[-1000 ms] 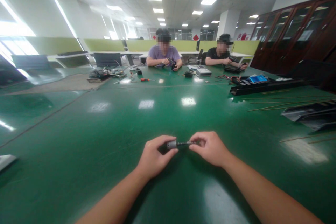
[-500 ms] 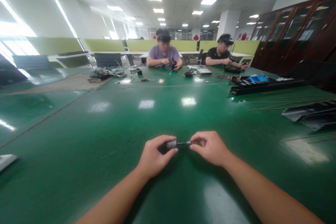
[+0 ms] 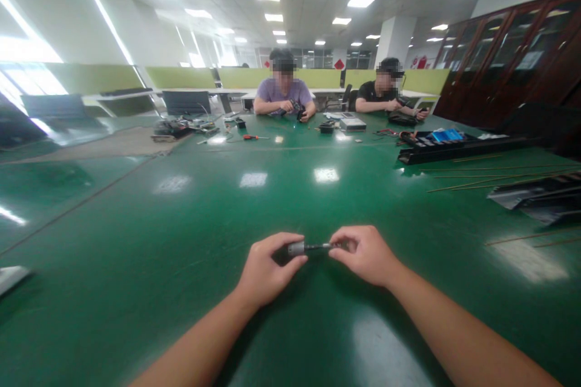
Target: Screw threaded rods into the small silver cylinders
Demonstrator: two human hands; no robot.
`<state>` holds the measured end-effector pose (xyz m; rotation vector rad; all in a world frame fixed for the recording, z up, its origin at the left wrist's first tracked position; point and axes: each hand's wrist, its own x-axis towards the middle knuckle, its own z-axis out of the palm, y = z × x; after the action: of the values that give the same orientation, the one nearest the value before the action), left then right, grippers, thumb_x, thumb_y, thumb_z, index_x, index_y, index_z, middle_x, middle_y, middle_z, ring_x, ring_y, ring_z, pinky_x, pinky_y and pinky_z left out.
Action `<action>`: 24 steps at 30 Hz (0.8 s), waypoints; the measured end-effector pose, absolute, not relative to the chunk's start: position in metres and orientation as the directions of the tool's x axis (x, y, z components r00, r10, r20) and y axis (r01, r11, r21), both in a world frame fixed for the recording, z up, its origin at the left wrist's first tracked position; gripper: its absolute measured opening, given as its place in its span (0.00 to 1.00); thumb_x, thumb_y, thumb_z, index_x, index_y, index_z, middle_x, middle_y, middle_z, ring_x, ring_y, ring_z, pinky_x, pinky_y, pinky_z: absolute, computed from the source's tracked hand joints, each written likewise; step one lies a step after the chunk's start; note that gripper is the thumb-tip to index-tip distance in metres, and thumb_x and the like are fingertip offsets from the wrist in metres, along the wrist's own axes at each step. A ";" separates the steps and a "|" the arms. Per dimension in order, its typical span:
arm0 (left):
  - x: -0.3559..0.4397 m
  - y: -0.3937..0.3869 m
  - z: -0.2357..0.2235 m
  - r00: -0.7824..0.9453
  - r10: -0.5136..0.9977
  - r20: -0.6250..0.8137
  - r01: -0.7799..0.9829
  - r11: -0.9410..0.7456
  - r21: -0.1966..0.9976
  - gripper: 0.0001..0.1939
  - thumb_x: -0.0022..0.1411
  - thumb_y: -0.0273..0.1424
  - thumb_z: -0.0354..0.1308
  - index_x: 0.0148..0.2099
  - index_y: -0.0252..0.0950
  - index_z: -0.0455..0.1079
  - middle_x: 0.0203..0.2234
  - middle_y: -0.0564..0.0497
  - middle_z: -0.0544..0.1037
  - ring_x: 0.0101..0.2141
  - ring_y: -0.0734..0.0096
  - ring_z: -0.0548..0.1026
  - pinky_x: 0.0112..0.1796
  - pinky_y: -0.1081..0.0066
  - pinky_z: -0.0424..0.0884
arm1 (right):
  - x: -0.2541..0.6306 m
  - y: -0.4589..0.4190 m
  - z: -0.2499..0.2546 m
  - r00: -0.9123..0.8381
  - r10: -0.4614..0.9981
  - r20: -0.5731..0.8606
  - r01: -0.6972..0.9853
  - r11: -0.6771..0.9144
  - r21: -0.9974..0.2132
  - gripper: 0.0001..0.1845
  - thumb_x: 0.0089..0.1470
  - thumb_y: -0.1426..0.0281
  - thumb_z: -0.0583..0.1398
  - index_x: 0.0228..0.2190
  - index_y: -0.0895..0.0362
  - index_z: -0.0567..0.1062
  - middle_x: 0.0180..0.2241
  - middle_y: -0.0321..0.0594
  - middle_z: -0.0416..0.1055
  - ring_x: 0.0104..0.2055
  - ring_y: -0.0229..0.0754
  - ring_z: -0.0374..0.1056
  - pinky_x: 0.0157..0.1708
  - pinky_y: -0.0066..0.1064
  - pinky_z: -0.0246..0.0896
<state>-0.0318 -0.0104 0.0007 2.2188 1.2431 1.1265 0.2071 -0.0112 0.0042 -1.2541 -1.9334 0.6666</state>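
Just above the green table (image 3: 181, 242), near its front edge, both hands hold a small dark rod-like part with a silver metal end (image 3: 313, 248). My left hand (image 3: 265, 269) pinches the silver end between thumb and fingers. The dark end sits between the closed fingertips of my right hand (image 3: 363, 254). Curled fingers hide the rest of the part.
Two people sit at the table's far side, handling small dark objects. Near them lie a red-handled tool (image 3: 250, 137), small boxes and cables. Long black trays (image 3: 454, 148) and thin rods (image 3: 490, 178) lie at the right. A white object (image 3: 9, 278) rests at the left edge.
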 end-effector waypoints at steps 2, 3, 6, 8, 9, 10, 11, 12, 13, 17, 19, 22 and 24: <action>-0.032 -0.011 0.000 0.297 0.833 0.468 0.547 -0.550 0.631 0.13 0.55 0.33 0.66 0.44 0.40 0.76 0.39 0.49 0.81 0.39 0.63 0.79 0.44 0.64 0.73 | 0.207 -0.011 0.004 -0.258 0.921 0.291 0.546 0.387 -0.743 0.05 0.47 0.70 0.66 0.29 0.56 0.81 0.17 0.31 0.66 0.19 0.33 0.55 0.22 0.25 0.47; -0.031 -0.011 0.000 0.296 0.834 0.466 0.548 -0.548 0.632 0.13 0.55 0.33 0.66 0.44 0.40 0.76 0.39 0.49 0.81 0.39 0.63 0.79 0.45 0.64 0.73 | 0.207 -0.011 0.005 -0.255 0.923 0.289 0.548 0.384 -0.743 0.05 0.47 0.70 0.66 0.29 0.56 0.81 0.17 0.31 0.66 0.19 0.33 0.54 0.22 0.25 0.47; -0.031 -0.011 0.000 0.296 0.839 0.457 0.548 -0.541 0.638 0.13 0.55 0.33 0.66 0.44 0.40 0.76 0.39 0.49 0.81 0.39 0.62 0.78 0.45 0.64 0.72 | 0.207 -0.010 0.006 -0.250 0.925 0.287 0.552 0.379 -0.742 0.05 0.46 0.69 0.66 0.29 0.56 0.81 0.17 0.31 0.66 0.19 0.33 0.54 0.22 0.25 0.47; -0.031 -0.011 0.001 0.283 0.842 0.459 0.549 -0.535 0.642 0.13 0.55 0.33 0.66 0.44 0.40 0.76 0.39 0.49 0.81 0.40 0.62 0.78 0.45 0.64 0.72 | 0.207 -0.010 0.007 -0.244 0.927 0.285 0.551 0.374 -0.746 0.05 0.46 0.69 0.66 0.29 0.56 0.81 0.17 0.31 0.66 0.19 0.33 0.54 0.22 0.26 0.47; -0.032 -0.011 0.002 0.271 0.845 0.461 0.553 -0.529 0.644 0.13 0.55 0.34 0.66 0.44 0.40 0.76 0.39 0.49 0.81 0.40 0.62 0.78 0.45 0.64 0.72 | 0.207 -0.010 0.007 -0.240 0.928 0.283 0.551 0.371 -0.748 0.05 0.46 0.69 0.66 0.29 0.56 0.81 0.17 0.31 0.66 0.19 0.33 0.54 0.22 0.26 0.47; -0.032 -0.011 0.003 0.251 0.849 0.465 0.559 -0.519 0.647 0.13 0.56 0.34 0.66 0.44 0.40 0.76 0.39 0.49 0.81 0.40 0.62 0.78 0.44 0.64 0.71 | 0.208 -0.010 0.007 -0.235 0.930 0.282 0.551 0.367 -0.750 0.05 0.46 0.69 0.66 0.29 0.56 0.81 0.17 0.31 0.66 0.19 0.33 0.54 0.22 0.26 0.47; -0.033 -0.011 0.004 0.224 0.853 0.471 0.568 -0.507 0.648 0.13 0.56 0.35 0.66 0.44 0.40 0.76 0.39 0.49 0.80 0.40 0.62 0.77 0.44 0.64 0.71 | 0.208 -0.010 0.007 -0.231 0.931 0.282 0.550 0.364 -0.752 0.05 0.46 0.69 0.66 0.29 0.56 0.81 0.17 0.31 0.66 0.19 0.33 0.54 0.22 0.26 0.48; -0.033 -0.011 0.004 0.188 0.857 0.480 0.580 -0.491 0.650 0.13 0.56 0.35 0.66 0.44 0.40 0.75 0.39 0.49 0.80 0.40 0.62 0.77 0.43 0.64 0.70 | 0.209 -0.009 0.007 -0.228 0.931 0.284 0.548 0.364 -0.753 0.05 0.46 0.69 0.66 0.29 0.56 0.81 0.17 0.31 0.66 0.19 0.33 0.54 0.22 0.26 0.48; -0.034 -0.010 0.004 0.147 0.860 0.489 0.592 -0.472 0.653 0.13 0.56 0.36 0.65 0.44 0.40 0.75 0.39 0.49 0.79 0.39 0.62 0.76 0.43 0.64 0.70 | 0.209 -0.008 0.007 -0.226 0.931 0.286 0.546 0.364 -0.754 0.05 0.46 0.69 0.66 0.29 0.56 0.81 0.17 0.31 0.66 0.19 0.33 0.55 0.23 0.26 0.49; -0.035 -0.002 -0.002 -0.047 0.874 0.484 0.512 -0.395 0.763 0.17 0.55 0.39 0.66 0.44 0.38 0.70 0.38 0.49 0.77 0.38 0.64 0.75 0.42 0.65 0.69 | 0.211 -0.003 0.001 -0.206 0.936 0.285 0.533 0.351 -0.770 0.06 0.47 0.68 0.66 0.30 0.56 0.81 0.19 0.32 0.68 0.20 0.34 0.56 0.23 0.26 0.50; -0.036 0.005 -0.007 -0.097 0.900 0.426 0.360 -0.367 0.858 0.22 0.56 0.40 0.64 0.50 0.37 0.66 0.39 0.48 0.76 0.39 0.64 0.75 0.43 0.65 0.70 | 0.211 0.001 -0.003 -0.193 0.942 0.275 0.517 0.336 -0.788 0.06 0.47 0.68 0.66 0.30 0.57 0.81 0.20 0.33 0.69 0.21 0.34 0.57 0.23 0.26 0.51; -0.038 0.014 -0.011 -0.137 0.927 0.348 0.209 -0.316 0.925 0.31 0.59 0.40 0.61 0.61 0.38 0.58 0.42 0.45 0.76 0.43 0.63 0.76 0.47 0.64 0.69 | 0.211 0.005 -0.009 -0.191 0.948 0.255 0.494 0.318 -0.809 0.07 0.46 0.68 0.66 0.30 0.57 0.81 0.21 0.34 0.71 0.22 0.35 0.59 0.24 0.26 0.53; -0.041 0.016 -0.008 -0.213 0.917 0.337 0.200 -0.296 0.934 0.33 0.61 0.40 0.59 0.65 0.38 0.55 0.44 0.45 0.75 0.45 0.63 0.75 0.51 0.63 0.68 | 0.211 0.007 -0.011 -0.201 0.949 0.245 0.488 0.313 -0.815 0.07 0.46 0.69 0.66 0.30 0.58 0.81 0.22 0.35 0.72 0.22 0.35 0.61 0.24 0.26 0.54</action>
<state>-0.0413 0.0158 -0.0080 1.4530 1.3491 1.5612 0.2108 0.0073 -0.0112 -1.2825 -1.8212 0.7666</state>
